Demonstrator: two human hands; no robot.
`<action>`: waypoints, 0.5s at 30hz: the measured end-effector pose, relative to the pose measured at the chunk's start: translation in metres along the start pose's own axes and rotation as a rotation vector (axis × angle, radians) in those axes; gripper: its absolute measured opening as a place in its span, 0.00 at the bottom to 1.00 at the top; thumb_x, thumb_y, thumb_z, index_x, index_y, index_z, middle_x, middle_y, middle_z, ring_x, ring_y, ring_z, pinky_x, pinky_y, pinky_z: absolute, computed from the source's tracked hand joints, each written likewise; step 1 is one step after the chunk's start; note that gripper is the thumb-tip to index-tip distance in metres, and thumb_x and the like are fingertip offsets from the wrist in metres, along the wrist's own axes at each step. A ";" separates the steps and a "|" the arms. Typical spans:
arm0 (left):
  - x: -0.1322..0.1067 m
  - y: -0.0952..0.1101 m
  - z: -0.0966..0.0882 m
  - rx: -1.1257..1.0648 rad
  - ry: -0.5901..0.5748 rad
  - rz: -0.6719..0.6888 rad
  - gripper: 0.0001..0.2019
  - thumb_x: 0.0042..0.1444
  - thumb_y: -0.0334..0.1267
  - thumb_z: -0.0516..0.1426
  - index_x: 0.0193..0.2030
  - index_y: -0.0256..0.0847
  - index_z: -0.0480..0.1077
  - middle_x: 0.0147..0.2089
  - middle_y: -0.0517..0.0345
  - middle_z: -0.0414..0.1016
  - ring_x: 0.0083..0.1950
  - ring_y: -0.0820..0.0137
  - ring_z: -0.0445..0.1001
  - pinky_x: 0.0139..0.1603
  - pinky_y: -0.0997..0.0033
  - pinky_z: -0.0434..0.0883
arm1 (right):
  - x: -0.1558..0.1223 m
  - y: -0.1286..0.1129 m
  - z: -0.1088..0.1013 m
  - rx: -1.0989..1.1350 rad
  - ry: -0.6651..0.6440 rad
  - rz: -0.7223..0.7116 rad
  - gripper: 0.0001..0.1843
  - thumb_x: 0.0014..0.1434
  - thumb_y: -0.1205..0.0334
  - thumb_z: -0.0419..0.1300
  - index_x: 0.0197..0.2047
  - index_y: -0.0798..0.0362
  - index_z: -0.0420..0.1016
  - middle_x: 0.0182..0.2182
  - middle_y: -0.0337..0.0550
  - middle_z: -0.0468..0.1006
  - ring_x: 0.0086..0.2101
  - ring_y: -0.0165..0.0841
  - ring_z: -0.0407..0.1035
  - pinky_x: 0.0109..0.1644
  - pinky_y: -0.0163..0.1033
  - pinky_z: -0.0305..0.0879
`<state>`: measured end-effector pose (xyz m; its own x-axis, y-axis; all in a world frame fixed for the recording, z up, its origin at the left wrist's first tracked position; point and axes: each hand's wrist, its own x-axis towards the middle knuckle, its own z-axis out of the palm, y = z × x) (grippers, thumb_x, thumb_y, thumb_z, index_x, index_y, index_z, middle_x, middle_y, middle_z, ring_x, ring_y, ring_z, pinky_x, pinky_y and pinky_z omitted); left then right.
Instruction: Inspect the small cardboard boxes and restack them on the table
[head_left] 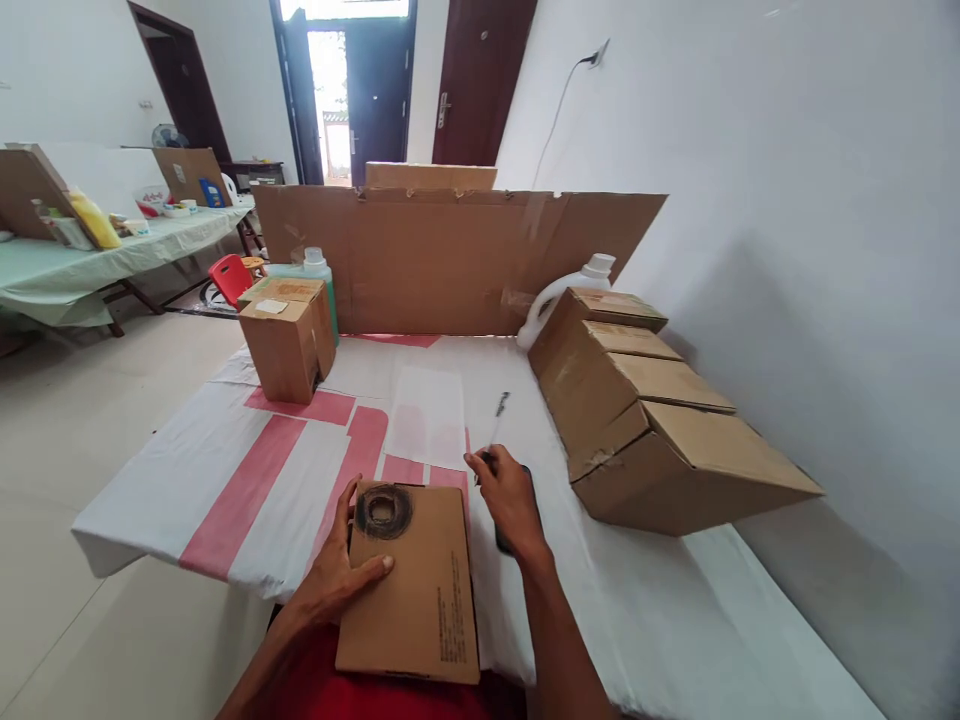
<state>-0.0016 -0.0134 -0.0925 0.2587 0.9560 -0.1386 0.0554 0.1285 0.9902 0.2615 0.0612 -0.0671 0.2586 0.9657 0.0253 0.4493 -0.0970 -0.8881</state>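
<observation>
A flat cardboard box (pixel 420 610) rests at the table's near edge, partly over my lap. Near its upper left corner is a small cut or opening ringed by dark black scribble (pixel 384 511). My left hand (pixel 341 570) grips the box's left side, thumb on top and fingers around the edge. Just past the box's upper right corner, my right hand (pixel 510 495) is closed on a clear-barrelled pen (pixel 498 418), held slanting above the cloth. A dark phone-like object (pixel 504 542) lies under that hand, mostly covered by it.
A translucent sheet (pixel 426 415) lies on the cloth-covered table (pixel 255 540). Stepped cardboard boxes (pixel 660 440) and a white jug (pixel 559 297) stand right. On the left are a cardboard box (pixel 277 345) and a green bottle (pixel 330 300). A cardboard panel (pixel 450 265) closes off the back.
</observation>
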 end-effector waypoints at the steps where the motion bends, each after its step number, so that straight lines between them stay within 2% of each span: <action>1: 0.000 0.000 0.000 0.011 0.013 0.009 0.57 0.53 0.55 0.68 0.78 0.50 0.35 0.72 0.41 0.59 0.71 0.49 0.65 0.71 0.48 0.63 | 0.007 0.004 0.002 -0.095 -0.011 0.026 0.08 0.62 0.58 0.61 0.33 0.50 0.69 0.30 0.47 0.80 0.32 0.39 0.74 0.36 0.39 0.62; 4: -0.002 0.004 0.003 0.036 0.072 0.024 0.56 0.53 0.55 0.67 0.78 0.53 0.36 0.74 0.44 0.56 0.72 0.48 0.63 0.70 0.49 0.64 | 0.016 0.014 0.015 -0.342 -0.085 0.116 0.03 0.59 0.67 0.63 0.36 0.54 0.72 0.35 0.57 0.83 0.40 0.47 0.78 0.41 0.42 0.63; 6: -0.005 0.008 0.006 0.057 0.108 0.031 0.55 0.53 0.55 0.67 0.78 0.54 0.37 0.75 0.46 0.56 0.73 0.48 0.62 0.72 0.49 0.63 | 0.013 0.018 0.026 -0.451 -0.115 0.157 0.05 0.62 0.66 0.62 0.43 0.56 0.73 0.39 0.61 0.83 0.42 0.49 0.79 0.43 0.44 0.64; 9: -0.007 0.013 0.009 0.113 0.146 0.060 0.53 0.54 0.55 0.67 0.78 0.55 0.40 0.75 0.48 0.57 0.75 0.49 0.59 0.74 0.48 0.59 | 0.003 0.018 0.031 -0.549 -0.125 0.179 0.09 0.67 0.61 0.61 0.49 0.55 0.72 0.44 0.58 0.83 0.45 0.47 0.79 0.45 0.43 0.65; 12: -0.008 0.015 0.009 0.122 0.149 0.056 0.52 0.54 0.56 0.66 0.78 0.55 0.40 0.75 0.49 0.57 0.75 0.50 0.60 0.74 0.49 0.60 | -0.013 0.019 0.018 -0.606 -0.064 0.183 0.13 0.70 0.54 0.58 0.51 0.52 0.72 0.50 0.55 0.80 0.50 0.45 0.76 0.49 0.42 0.66; 15: -0.008 0.014 0.009 0.122 0.154 0.043 0.53 0.53 0.57 0.66 0.78 0.54 0.39 0.74 0.48 0.58 0.74 0.48 0.61 0.73 0.48 0.61 | -0.028 0.026 -0.005 -0.661 0.096 0.258 0.19 0.70 0.51 0.55 0.56 0.56 0.68 0.58 0.63 0.72 0.59 0.51 0.68 0.54 0.47 0.65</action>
<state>0.0056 -0.0219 -0.0778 0.1137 0.9901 -0.0823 0.1668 0.0626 0.9840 0.2698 0.0307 -0.0886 0.4869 0.8697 -0.0808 0.7799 -0.4746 -0.4080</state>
